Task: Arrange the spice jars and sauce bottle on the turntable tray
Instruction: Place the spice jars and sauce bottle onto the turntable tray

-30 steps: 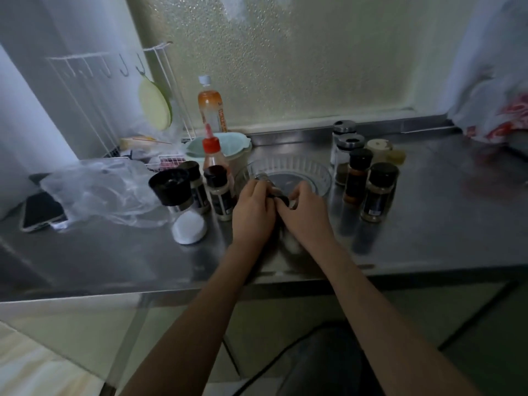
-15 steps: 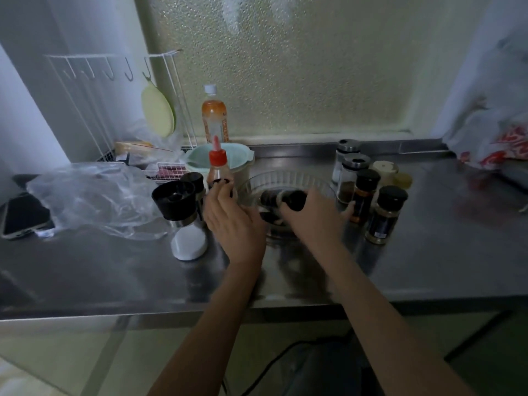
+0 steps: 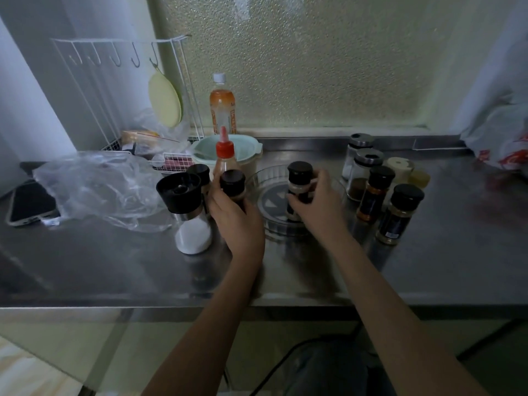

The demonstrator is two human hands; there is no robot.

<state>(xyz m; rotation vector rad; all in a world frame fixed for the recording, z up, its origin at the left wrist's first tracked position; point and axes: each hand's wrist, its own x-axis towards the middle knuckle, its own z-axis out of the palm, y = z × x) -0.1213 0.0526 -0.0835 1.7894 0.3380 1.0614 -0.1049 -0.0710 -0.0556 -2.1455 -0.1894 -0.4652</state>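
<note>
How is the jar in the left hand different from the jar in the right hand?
The left hand's jar is off the clear turntable tray, beside its left rim; the right hand's jar stands upright inside the tray. The left hand wraps its jar from below, hiding most of the body; the right hand holds its jar from the side, leaving a pale filling visible. Both have black caps.

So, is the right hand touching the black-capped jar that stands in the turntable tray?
Touching. The head view shows the right hand with its fingers curled round the body of the black-capped jar, which stands upright inside the clear turntable tray.
</note>
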